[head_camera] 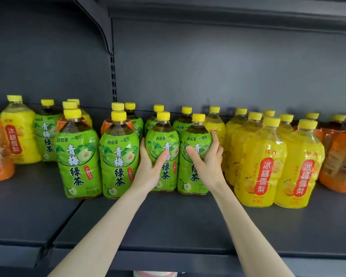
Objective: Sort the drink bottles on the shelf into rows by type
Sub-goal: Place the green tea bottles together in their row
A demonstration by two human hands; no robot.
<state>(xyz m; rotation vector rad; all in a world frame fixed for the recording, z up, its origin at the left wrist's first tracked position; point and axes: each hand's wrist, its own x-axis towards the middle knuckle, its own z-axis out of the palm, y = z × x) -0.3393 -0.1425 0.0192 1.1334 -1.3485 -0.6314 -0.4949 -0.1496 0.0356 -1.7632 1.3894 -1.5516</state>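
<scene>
Slide the pair as one, I'd judge, bases flat on the shelf [168, 220] and level with the green front row, without tipping toward the yellow bottles [262, 156] just right. The left hand [148, 166] wraps the third green bottle [164, 136] from its left, thumb across the label; the right hand [209, 159] clasps the fourth green bottle [190, 176] from its right — both upright, side by side.

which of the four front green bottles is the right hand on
The rightmost green bottle, beside the yellow bottles; the left hand grips its neighbour.
</scene>
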